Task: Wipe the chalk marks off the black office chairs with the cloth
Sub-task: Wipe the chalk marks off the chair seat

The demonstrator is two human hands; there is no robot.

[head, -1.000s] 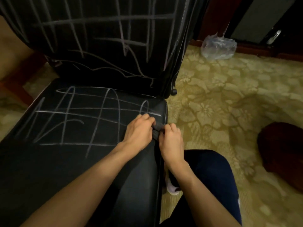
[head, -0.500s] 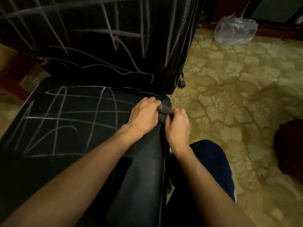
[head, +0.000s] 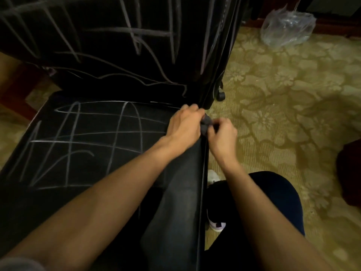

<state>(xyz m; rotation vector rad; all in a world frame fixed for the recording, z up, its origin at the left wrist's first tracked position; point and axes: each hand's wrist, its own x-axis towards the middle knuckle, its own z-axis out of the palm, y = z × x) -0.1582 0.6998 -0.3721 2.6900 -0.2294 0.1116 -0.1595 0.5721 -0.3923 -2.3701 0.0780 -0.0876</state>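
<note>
— What is seen on the floor?
— A yellow-green carpet [head: 293,98] with a pale flower pattern is spread across the right side.
— And at the top right?
— A crumpled clear plastic bag [head: 287,26] is lying on the carpet, beside a dark red wooden baseboard [head: 332,26].
— Anything else?
— A dark reddish rounded object [head: 349,173] is cut off at the right edge; what it is cannot be told. A red-brown wooden piece [head: 17,96] is seen at the left.

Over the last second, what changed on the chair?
Both hands, left hand and right hand, slid the dark cloth along the seat's right edge toward the backrest. Both keep gripping it. Chalk marks on the seat are unchanged.
</note>
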